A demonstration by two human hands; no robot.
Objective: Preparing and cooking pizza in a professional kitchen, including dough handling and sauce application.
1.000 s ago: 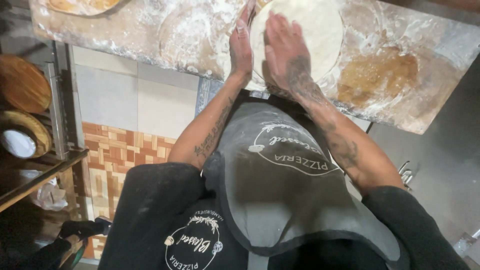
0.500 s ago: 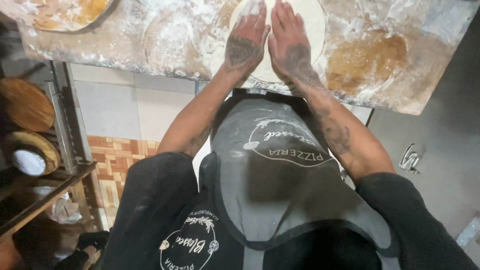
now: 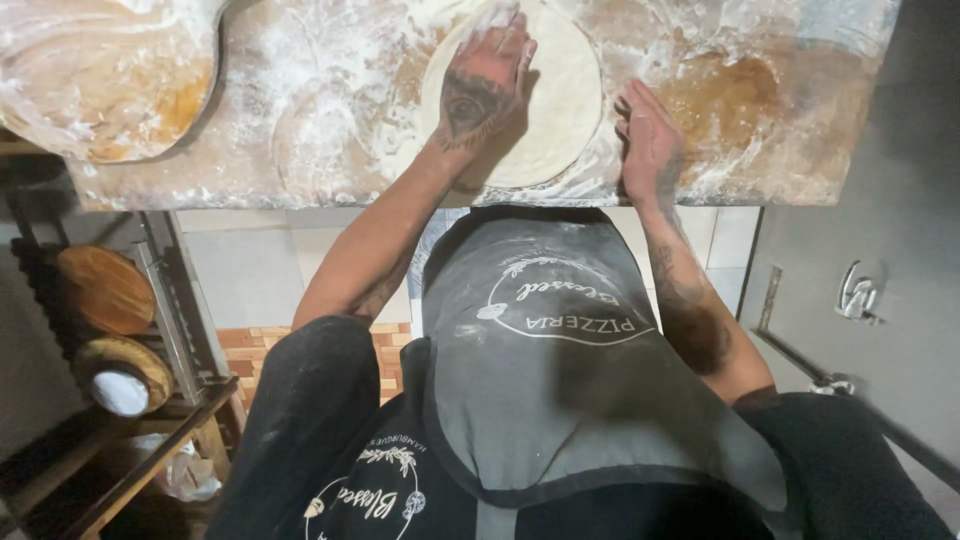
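The dough disc [image 3: 530,110] lies flat on the floured desk [image 3: 330,110], just beyond the apron. The left hand [image 3: 480,85] presses on it, palm down, fingers spread, gripping nothing. The right hand [image 3: 648,135] stands on edge just beside the disc's right rim, open, fingers straight. To do this well, press evenly from the centre outward and turn the disc so that it stays round. The disc's far rim runs close to the frame's top edge, and the left palm hides part of its surface.
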